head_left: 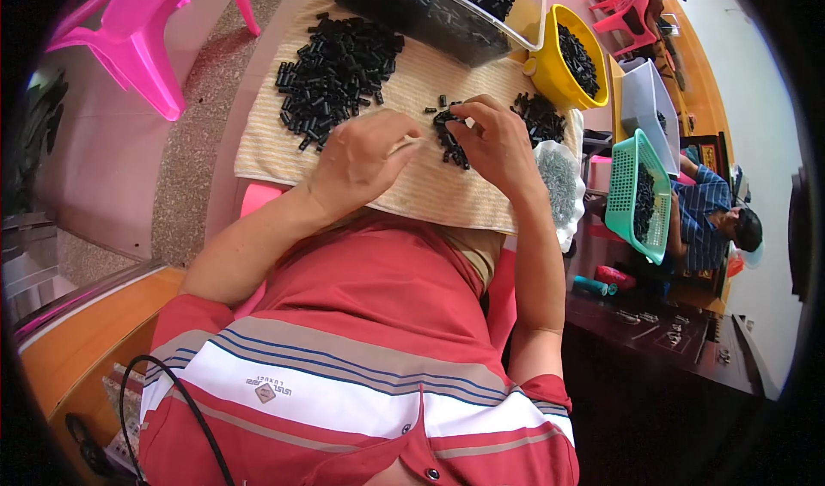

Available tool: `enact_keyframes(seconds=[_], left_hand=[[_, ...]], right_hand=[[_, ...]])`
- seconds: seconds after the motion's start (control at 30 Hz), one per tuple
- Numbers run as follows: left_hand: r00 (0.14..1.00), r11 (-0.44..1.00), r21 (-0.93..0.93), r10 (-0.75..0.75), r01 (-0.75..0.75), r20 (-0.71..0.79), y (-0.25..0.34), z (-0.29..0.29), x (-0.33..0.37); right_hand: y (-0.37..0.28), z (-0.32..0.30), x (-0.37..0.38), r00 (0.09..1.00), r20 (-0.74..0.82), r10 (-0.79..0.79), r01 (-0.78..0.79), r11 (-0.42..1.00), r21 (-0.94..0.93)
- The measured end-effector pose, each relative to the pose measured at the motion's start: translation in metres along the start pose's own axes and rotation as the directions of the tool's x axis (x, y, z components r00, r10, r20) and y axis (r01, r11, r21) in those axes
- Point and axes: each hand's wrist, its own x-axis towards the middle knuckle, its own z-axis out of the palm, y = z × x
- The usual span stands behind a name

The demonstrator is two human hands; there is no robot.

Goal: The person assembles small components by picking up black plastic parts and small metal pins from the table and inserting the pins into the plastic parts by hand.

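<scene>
My left hand (pixel 365 155) hovers over the striped towel (pixel 430 189), its fingers curled and pinched toward the thumb; whatever is between them is too small to make out. Just to its left lies a big heap of short black tubular pieces (pixel 335 73). My right hand (pixel 498 142) is bent with thumb and forefinger close together, over a small cluster of black pieces (pixel 451 142). Its fingertips partly cover that cluster, and I cannot make out what they hold. Another little pile of black parts (pixel 540 118) lies behind the right hand.
A clear bin (pixel 430 22) of black pieces stands at the back, beside a yellow basket (pixel 593 99). Right of my hand is a white scalloped dish (pixel 563 189) of small shiny bits. A green basket (pixel 632 151), a seated person (pixel 709 215) and pink stools (pixel 142 48) are around.
</scene>
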Motion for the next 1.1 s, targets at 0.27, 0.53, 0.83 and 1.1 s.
enact_keyframes(seconds=[0.27, 0.53, 0.83, 1.1], left_hand=[[0.961, 0.901, 0.354, 0.275, -0.251, -0.018, -0.007, -0.011, 0.013], [0.968, 0.832, 0.495, 0.229, -0.251, 0.106, -0.027, -0.036, 0.025], [0.957, 0.628, 0.723, 0.206, -0.289, 0.203, -0.026, -0.022, 0.026], [0.933, 0.498, 0.793, 0.256, -0.352, 0.253, -0.028, -0.013, 0.031]], right_hand=[[0.011, -0.008, -0.014, 0.988, -0.151, 0.036, -0.022, 0.995, 0.094], [0.010, -0.020, -0.062, 0.953, -0.296, 0.069, -0.006, 0.978, 0.208], [0.013, -0.025, -0.095, 0.949, -0.264, 0.172, -0.103, 0.961, 0.257], [0.014, -0.025, -0.105, 0.951, -0.282, 0.127, -0.062, 0.972, 0.227]])
